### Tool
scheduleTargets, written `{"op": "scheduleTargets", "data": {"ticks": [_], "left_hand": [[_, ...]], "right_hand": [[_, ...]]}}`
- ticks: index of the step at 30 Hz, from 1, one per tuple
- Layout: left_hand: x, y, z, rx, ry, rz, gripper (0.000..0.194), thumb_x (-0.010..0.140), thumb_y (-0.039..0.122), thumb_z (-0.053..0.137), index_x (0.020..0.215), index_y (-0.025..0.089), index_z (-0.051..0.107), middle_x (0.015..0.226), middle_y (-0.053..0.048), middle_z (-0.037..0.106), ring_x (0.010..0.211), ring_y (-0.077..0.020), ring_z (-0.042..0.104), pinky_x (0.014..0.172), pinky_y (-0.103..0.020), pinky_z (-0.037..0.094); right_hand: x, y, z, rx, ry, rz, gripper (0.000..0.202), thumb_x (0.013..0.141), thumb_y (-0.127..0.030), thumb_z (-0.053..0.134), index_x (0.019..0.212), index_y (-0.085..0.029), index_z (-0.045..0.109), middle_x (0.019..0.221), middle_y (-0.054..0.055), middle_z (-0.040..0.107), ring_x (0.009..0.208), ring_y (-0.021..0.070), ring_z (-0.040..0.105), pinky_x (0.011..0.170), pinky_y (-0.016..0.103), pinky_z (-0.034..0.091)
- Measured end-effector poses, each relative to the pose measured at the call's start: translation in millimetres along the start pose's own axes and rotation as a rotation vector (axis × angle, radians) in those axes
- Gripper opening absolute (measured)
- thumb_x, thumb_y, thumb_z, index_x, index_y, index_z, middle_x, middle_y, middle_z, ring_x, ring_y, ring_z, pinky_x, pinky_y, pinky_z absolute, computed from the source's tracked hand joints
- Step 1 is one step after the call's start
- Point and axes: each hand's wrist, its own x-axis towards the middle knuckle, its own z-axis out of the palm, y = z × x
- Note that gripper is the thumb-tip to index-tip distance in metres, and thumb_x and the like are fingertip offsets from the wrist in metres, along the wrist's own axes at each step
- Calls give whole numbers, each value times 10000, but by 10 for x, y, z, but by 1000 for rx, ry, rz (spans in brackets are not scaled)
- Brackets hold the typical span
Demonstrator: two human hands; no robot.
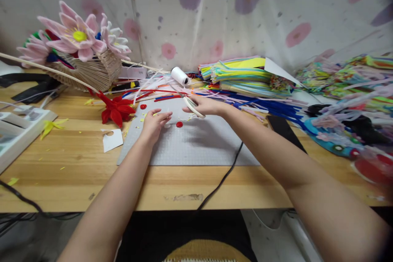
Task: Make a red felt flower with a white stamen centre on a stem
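My right hand point(204, 105) grips a pair of scissors point(194, 107) by the pale handles, blades pointing to the far left above the grey cutting mat point(196, 151). Over the left part of the mat, my left hand point(155, 124) has its fingers stretched apart; no held thing shows in it. A round red piece point(179, 124) lies between the two hands. Another red piece point(143, 107) sits beyond the left hand. Small yellow and white scraps are scattered about the mat. A red fuzzy flower point(116, 108) on a stem rests at the mat's left edge.
Pink fuzzy flowers point(76, 35) fill a woven basket point(89, 71) at the back left. A white thread spool point(180, 76) and bundles of coloured pipe cleaners point(245, 75) line the back. A black phone point(285, 133) lies right; a black cable point(222, 180) crosses the front edge.
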Motion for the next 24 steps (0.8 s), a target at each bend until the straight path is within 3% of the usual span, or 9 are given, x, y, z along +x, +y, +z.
{"op": "scheduleTargets", "data": {"ticks": [4, 8, 13, 17, 24], "left_hand": [[-107, 244, -50, -79, 1, -81, 343, 650, -83, 596, 846, 144, 431, 746, -59, 656, 776, -167, 707, 777, -231, 546], [-169, 418, -190, -123, 6, -153, 256, 683, -102, 525, 798, 121, 472, 757, -61, 638, 813, -178, 705, 710, -187, 569], [-204, 532, -429, -145, 5, -187, 180, 699, -83, 511, 754, 76, 576, 752, -79, 653, 764, -158, 691, 694, -183, 588], [-252, 601, -570, -144, 44, -177, 197, 696, -96, 501, 748, 61, 608, 749, -78, 665, 729, -137, 678, 687, -177, 590], [-309, 687, -749, -160, 151, -202, 212, 706, -110, 489, 727, 70, 599, 739, -72, 667, 689, -108, 673, 642, -133, 575]], "right_hand": [[-76, -36, 71, 140, -389, 38, 434, 707, -570, 657, 847, -173, 549, 715, -19, 512, 582, 88, 478, 527, 210, 409], [-29, -95, 180, 309, -575, 102, 465, 687, -594, 664, 822, -176, 511, 682, -21, 524, 522, 70, 469, 476, 197, 412], [61, -224, 378, 406, -670, 96, 456, 667, -574, 695, 752, -161, 520, 607, -28, 505, 486, 63, 458, 429, 181, 381], [153, -297, 549, 465, -621, 88, 479, 617, -553, 745, 805, -165, 538, 657, -33, 514, 474, 56, 454, 406, 183, 374], [311, -368, 765, 423, -630, 36, 493, 651, -607, 692, 784, -160, 533, 642, -33, 509, 432, 30, 398, 375, 163, 318]]}}
